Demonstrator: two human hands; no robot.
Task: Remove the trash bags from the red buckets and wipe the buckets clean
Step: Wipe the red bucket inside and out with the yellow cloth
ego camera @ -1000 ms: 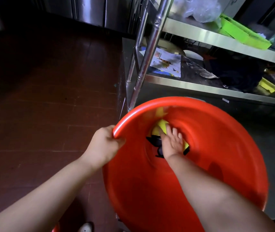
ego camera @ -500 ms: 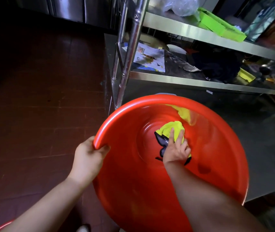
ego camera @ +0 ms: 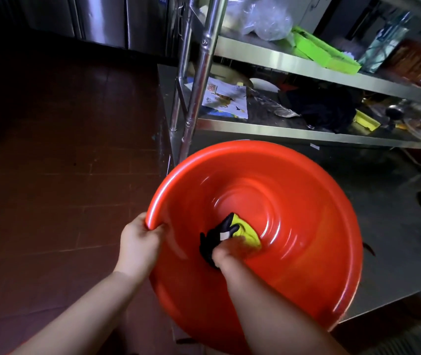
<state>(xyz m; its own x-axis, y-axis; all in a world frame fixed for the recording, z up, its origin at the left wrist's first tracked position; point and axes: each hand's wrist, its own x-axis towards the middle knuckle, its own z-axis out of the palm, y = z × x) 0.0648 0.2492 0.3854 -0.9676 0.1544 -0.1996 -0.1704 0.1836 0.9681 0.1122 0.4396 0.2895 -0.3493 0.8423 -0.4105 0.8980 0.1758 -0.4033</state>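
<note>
Dark red floor tiles (ego camera: 58, 149) and steel shelving (ego camera: 281, 131) (a printed sheet (ego camera: 226, 101), text unreadable) back the tilted red bucket (ego camera: 319, 252), left hand (ego camera: 137, 244) gripping its rim, blurred right hand (ego camera: 226, 253) pressing a yellow-black cloth (ego camera: 242, 231) inside.

Red bucket (ego camera: 306, 252) tilted, open side toward camera. Left hand (ego camera: 137, 245) grips rim at left edge. Right hand (ego camera: 226, 254), motion-blurred, presses yellow-and-black cloth (ego camera: 240, 230) against inner wall near bottom. Behind: steel shelving rack (ego camera: 281, 131), green tray (ego camera: 324, 51) and clear plastic bag (ego camera: 265, 19) on upper shelf, printed paper (ego camera: 226, 99) on lower shelf. Dark red tile floor (ego camera: 50, 149) at left.
</note>
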